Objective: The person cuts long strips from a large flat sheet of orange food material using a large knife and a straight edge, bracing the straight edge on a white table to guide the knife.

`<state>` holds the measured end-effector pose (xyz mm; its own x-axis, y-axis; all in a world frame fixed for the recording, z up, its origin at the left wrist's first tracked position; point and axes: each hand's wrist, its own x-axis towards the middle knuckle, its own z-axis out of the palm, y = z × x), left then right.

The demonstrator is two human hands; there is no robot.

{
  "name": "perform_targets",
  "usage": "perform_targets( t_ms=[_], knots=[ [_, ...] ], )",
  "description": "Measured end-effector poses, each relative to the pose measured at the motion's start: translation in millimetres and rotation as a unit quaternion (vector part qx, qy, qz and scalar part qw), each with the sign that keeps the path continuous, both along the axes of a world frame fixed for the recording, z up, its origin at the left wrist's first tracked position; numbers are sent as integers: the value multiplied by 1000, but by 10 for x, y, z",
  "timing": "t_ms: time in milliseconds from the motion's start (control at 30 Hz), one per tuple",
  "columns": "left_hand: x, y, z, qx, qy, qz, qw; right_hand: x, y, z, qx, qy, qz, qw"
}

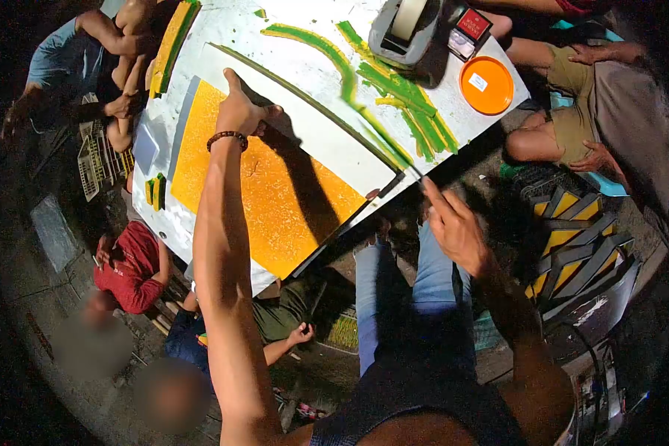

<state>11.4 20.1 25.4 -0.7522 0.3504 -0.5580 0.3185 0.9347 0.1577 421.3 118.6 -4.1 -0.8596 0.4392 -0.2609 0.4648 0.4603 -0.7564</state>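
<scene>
My left hand (241, 111) presses on a white sheet (334, 152), thumb and index finger spread apart. Under my wrist lies a speckled orange-yellow sheet (275, 201). A narrow dark green strip (305, 97) runs along the white sheet's far edge. Beyond the table's near edge, my right hand (453, 227) is closed on a thin knife (414, 173). The knife's tip meets the end of a blurred green-and-yellow strip (383, 134).
Green-and-yellow offcuts (405, 97) litter the white table (227, 22). A tape dispenser (405, 33), a small red-and-black box (470, 31) and an orange round lid (487, 85) stand at the far right. People sit around. Black-and-yellow pieces (576, 238) are stacked at right.
</scene>
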Motion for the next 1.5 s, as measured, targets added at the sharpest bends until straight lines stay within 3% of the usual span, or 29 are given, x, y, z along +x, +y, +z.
perform_targets(
  t_ms=[67,300,400,467,500,567,600,633,700,733,767,867,967,1033,1100,1267,1300,1500],
  knots=[
    [29,0,14,-2,-12,13,1000,116,28,70,-17,52,-39,998],
    [-23,-46,-29,3,1,-8,1000,195,42,-94,-54,66,9,996],
    [-44,-77,-58,-3,11,-12,1000,264,58,-79,-37,72,-96,992],
    [-58,-96,-104,1,14,-5,1000,222,30,-41,-27,77,-72,994],
    [45,6,126,22,-55,51,997,127,36,0,-17,87,-43,995],
    [-12,-140,-77,49,16,14,999,-213,63,-53,-44,56,-24,997],
    [81,-99,0,40,43,17,998,-418,93,-144,-36,98,-16,994],
    [97,-114,35,68,-13,71,995,-597,144,-241,-29,139,-7,990],
    [183,-166,55,72,14,80,994,-813,249,-417,-14,121,14,992],
    [245,-268,-60,103,129,14,986,-838,284,-391,-19,97,0,995],
    [294,-362,-179,88,152,23,984,-845,293,-376,-17,101,10,995],
    [644,-496,129,124,83,109,983,-700,165,-135,14,78,-68,994],
    [923,-809,-148,264,184,85,943,-621,-23,-71,-42,24,-66,997],
    [965,-650,-178,313,177,84,929,-782,-127,27,-56,-52,-78,994],
    [1060,-318,20,187,162,135,959,-832,-214,-112,85,22,-36,995],
    [927,12,4,80,80,169,979,-872,-305,-155,101,-6,-17,995],
    [918,20,-35,92,84,177,976,-872,-308,-161,78,-37,-33,996],
    [1048,-375,149,195,121,166,959,-711,-646,54,48,55,-104,992]
  ],
)
